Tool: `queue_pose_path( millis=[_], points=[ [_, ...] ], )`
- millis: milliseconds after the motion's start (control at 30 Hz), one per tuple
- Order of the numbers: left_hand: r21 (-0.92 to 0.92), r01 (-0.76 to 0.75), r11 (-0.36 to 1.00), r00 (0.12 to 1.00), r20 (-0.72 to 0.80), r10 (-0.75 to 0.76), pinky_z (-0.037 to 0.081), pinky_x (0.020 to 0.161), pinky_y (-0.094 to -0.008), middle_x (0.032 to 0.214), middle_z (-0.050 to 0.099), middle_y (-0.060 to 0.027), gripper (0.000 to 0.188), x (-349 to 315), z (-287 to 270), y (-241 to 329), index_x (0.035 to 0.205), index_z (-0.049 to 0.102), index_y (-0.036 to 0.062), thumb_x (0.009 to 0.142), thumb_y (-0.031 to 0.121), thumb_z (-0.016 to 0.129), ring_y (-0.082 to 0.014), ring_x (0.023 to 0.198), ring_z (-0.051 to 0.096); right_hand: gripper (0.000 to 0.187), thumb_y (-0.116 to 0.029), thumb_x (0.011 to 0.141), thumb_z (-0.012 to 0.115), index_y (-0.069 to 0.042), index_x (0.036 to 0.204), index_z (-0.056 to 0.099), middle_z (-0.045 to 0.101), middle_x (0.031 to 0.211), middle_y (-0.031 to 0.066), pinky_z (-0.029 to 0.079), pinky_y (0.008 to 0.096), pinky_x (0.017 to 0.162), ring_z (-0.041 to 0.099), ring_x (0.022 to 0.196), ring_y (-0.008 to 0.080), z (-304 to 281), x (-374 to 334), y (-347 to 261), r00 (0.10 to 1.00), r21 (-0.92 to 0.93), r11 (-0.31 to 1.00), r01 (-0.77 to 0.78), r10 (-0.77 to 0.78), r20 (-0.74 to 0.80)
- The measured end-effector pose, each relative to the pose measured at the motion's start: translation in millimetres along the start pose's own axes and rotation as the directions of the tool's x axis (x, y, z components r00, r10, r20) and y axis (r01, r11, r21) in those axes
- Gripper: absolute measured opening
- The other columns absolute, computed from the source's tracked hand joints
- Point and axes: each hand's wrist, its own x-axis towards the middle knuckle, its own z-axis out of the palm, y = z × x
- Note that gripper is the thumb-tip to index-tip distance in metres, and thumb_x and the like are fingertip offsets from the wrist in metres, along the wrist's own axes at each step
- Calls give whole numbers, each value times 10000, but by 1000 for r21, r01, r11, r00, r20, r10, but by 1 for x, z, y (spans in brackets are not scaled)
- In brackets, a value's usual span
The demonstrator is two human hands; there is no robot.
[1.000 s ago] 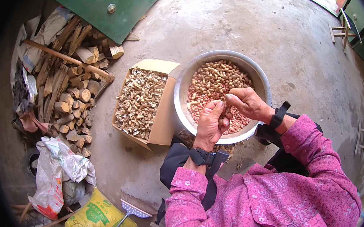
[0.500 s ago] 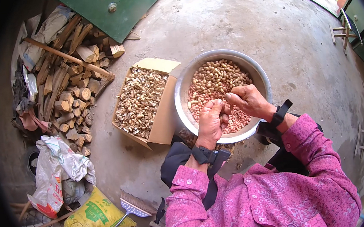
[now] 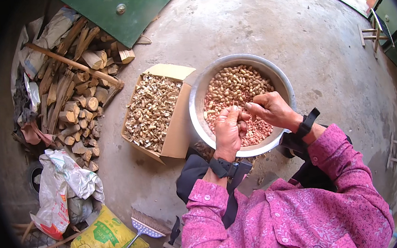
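Observation:
A wide metal basin [image 3: 195, 103] stands in front of me, with unshelled peanuts [image 3: 235, 80] heaped at its far side and pinkish shelled kernels [image 3: 256, 132] nearer me. Over the kernels, my left hand [image 3: 229, 130] is closed, thumb against curled fingers, around what looks like a peanut, mostly hidden. My right hand [image 3: 273, 110] is pinched shut beside it, thumb and forefinger close to the left fingertips; anything in that pinch is too small to make out. Left of the basin, a cardboard box [image 3: 180, 125] is full of broken peanut shells [image 3: 155, 111].
Stacked firewood [image 3: 71, 104] lies at the left beneath a green metal panel [image 3: 118, 13]. Nearer are a white sack [image 3: 64, 183], a yellow bag [image 3: 100, 241] and a broom [image 3: 146, 225]. Small wooden stools [image 3: 375, 35] stand at the right. Some shells lie on the concrete floor by the basin.
Both hands stay over the basin and have shifted only slightly, the left fingertips a little to the left and up. The view has moved a touch. The box and basin stand as before.

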Motion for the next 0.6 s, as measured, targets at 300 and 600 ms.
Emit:
queue_pose_path(
  millis=[300,600],
  points=[
    [-21,65,998,997,50,-64,342,347,-197,702,584,-42,142,1,-1,-1,871,510,77,924,208,496,-72,459,500,323,-164,863,586,12,605,502,408,481,55,323,296,412,382,474,71,-1,-1,-5,1000,19,999,26,-27,16],
    [-89,116,989,993,11,-115,343,344,-195,694,592,-41,137,2,-1,-2,867,518,89,924,211,492,-68,454,497,228,-229,823,565,-27,742,635,600,654,166,456,381,549,605,599,297,-4,-2,-5,996,-69,997,-40,45,74]
  ],
)
